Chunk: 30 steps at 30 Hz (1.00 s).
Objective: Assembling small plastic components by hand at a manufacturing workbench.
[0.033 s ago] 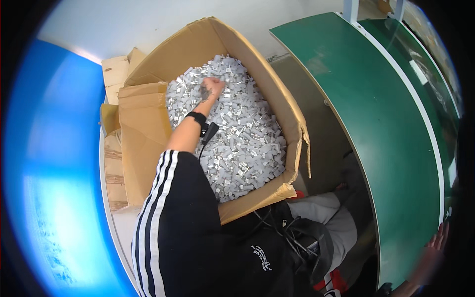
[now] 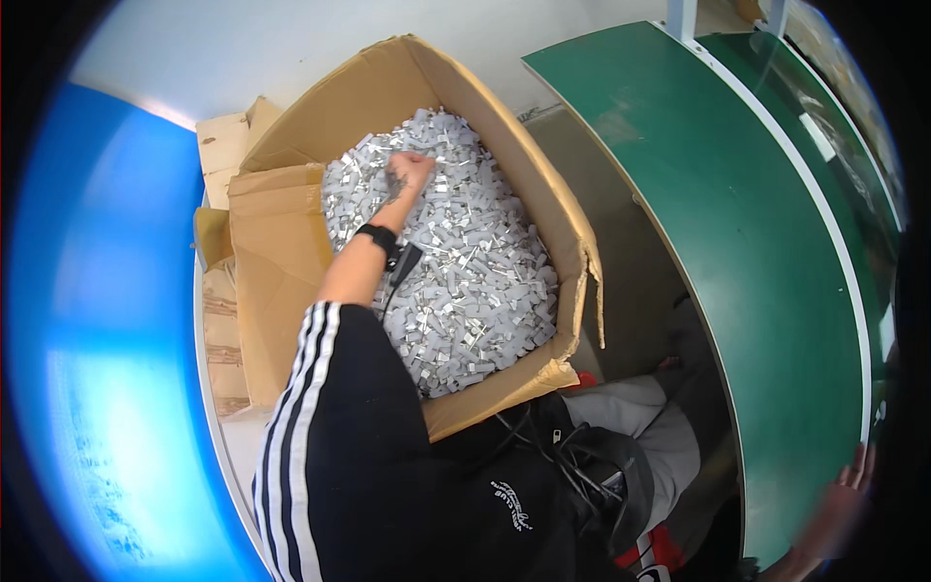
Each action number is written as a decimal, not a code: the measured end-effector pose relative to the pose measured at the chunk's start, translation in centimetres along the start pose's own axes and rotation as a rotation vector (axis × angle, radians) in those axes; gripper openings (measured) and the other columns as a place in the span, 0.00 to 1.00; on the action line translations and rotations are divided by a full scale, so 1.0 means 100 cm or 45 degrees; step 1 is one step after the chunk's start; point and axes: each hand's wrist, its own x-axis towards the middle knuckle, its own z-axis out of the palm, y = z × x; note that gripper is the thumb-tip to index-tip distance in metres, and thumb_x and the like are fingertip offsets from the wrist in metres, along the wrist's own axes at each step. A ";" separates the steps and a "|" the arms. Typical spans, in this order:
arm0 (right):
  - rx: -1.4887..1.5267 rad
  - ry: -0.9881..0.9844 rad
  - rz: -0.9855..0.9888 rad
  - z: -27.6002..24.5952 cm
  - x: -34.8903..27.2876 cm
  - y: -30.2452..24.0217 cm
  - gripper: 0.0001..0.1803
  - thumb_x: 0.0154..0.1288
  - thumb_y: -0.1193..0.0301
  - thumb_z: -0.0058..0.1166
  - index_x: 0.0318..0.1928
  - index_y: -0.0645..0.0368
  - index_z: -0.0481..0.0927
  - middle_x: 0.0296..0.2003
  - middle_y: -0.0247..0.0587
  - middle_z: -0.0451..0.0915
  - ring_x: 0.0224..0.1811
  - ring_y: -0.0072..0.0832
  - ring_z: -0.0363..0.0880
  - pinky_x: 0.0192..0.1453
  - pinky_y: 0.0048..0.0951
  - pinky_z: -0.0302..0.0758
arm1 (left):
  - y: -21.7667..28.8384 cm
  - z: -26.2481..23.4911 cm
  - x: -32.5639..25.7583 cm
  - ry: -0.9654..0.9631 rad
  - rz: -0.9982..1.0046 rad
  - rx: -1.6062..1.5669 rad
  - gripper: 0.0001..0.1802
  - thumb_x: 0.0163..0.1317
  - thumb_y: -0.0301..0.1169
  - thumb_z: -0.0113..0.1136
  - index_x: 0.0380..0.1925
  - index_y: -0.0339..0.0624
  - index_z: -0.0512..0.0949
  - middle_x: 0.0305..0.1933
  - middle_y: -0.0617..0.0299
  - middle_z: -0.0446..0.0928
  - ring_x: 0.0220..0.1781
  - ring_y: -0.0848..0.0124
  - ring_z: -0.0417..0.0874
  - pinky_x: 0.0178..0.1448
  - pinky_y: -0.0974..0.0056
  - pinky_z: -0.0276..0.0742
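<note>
My left hand [image 2: 411,168] is over the far part of a heap of small parts [image 2: 475,281] inside a large cardboard box [image 2: 262,218]. The parts are pale grey pieces with shiny metal bits. Its fingers are curled in at the surface of the heap, and whatever they grip is hidden. A black band [image 2: 380,236] with a small dark device sits on that wrist. Far to the right, my right hand [image 2: 842,495] lies by the edge of a green tabletop [image 2: 669,184], partly blurred, its fingers stretched out and holding nothing visible.
A torn flap [image 2: 593,301] hangs at the box's right corner. Wooden boards [image 2: 221,301] and a bright blue panel [image 2: 107,320] stand left of the box. White posts [image 2: 682,19] rise behind the green table. Dark cords [image 2: 572,466] lie across my lap.
The whole view has shifted slightly, so the box and table appear a little further left. My left hand stays at the same part of the heap.
</note>
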 end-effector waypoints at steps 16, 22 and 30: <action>0.704 -1.134 -0.157 0.159 -0.132 0.020 0.16 0.65 0.78 0.55 0.51 0.69 0.71 0.41 0.43 0.74 0.33 0.20 0.77 0.36 0.19 0.76 | 0.285 -0.102 -0.308 -1.245 1.499 -1.549 0.13 0.50 0.15 0.68 0.37 0.30 0.78 0.48 0.35 0.77 0.43 0.60 0.85 0.43 0.66 0.83; 0.603 -0.575 -0.355 0.128 -0.137 0.038 0.08 0.66 0.78 0.53 0.44 0.69 0.73 0.38 0.46 0.75 0.27 0.20 0.76 0.26 0.17 0.75 | 0.316 -0.091 -0.338 -1.567 1.175 -1.355 0.14 0.48 0.14 0.68 0.36 0.30 0.79 0.49 0.44 0.79 0.42 0.66 0.85 0.39 0.70 0.82; 0.191 -0.381 -0.663 0.115 -0.139 0.048 0.06 0.59 0.83 0.58 0.38 0.67 0.79 0.34 0.46 0.80 0.28 0.24 0.78 0.32 0.21 0.74 | 0.326 -0.076 -0.347 -1.619 1.202 -1.239 0.12 0.48 0.17 0.71 0.35 0.36 0.84 0.40 0.55 0.80 0.37 0.72 0.82 0.34 0.73 0.78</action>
